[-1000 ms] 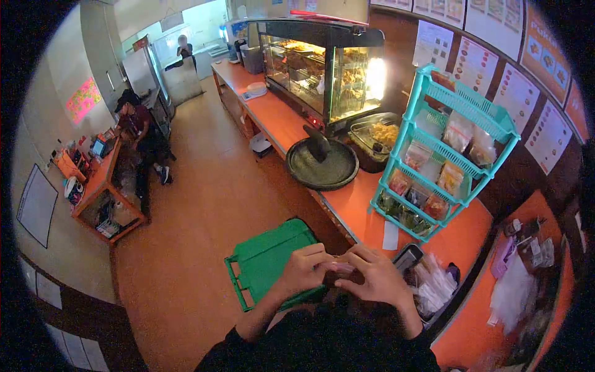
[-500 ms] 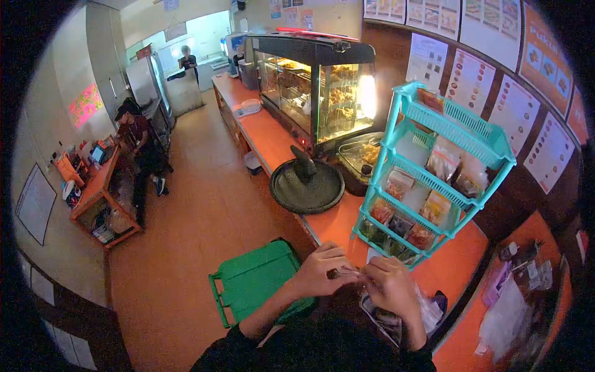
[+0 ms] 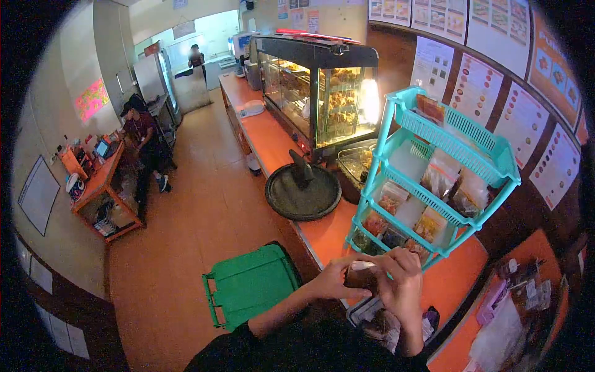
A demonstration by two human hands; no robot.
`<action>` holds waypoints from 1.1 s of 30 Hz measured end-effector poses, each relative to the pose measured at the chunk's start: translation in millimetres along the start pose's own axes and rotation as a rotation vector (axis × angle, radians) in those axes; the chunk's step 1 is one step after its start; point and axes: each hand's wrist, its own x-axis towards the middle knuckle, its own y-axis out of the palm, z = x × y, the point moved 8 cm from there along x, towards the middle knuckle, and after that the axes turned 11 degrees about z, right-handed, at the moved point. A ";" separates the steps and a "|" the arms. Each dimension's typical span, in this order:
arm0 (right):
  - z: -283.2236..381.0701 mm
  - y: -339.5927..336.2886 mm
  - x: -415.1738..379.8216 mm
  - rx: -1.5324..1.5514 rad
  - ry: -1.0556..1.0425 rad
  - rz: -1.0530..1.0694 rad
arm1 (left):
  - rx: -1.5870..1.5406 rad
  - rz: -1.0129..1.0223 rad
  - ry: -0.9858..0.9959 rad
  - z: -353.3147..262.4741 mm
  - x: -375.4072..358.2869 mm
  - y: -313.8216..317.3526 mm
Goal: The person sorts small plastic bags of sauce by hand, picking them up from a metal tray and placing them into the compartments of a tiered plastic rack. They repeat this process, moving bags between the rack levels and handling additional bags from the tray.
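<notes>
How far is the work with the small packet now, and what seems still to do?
Already done: many filled packets sit on the shelves of the teal rack. In hand: the left hand and right hand both grip one small dark packet, raised just in front of the rack's lowest shelf. Left: this packet is not yet on any shelf, and more bags lie in the tray below the hands.

A small food shop, seen from behind its counter: beyond the hands a lit glass food warmer [image 3: 322,93] stands on the long orange counter [image 3: 273,136], a turquoise rack [image 3: 434,173] of bagged snacks sits just past them, and menu posters [image 3: 496,74] line the wall.
</notes>
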 end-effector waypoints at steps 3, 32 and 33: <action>-1.5 -3.1 -0.8 -0.017 0.075 -0.030 | -0.217 0.015 -0.011 9.6 3.1 5.4; 2.5 58.8 0.5 0.118 0.289 0.110 | 0.589 -0.273 0.292 -34.4 -35.2 -59.6; 5.2 59.9 1.5 0.127 0.297 0.117 | 0.629 -0.292 0.289 -37.8 -37.0 -63.1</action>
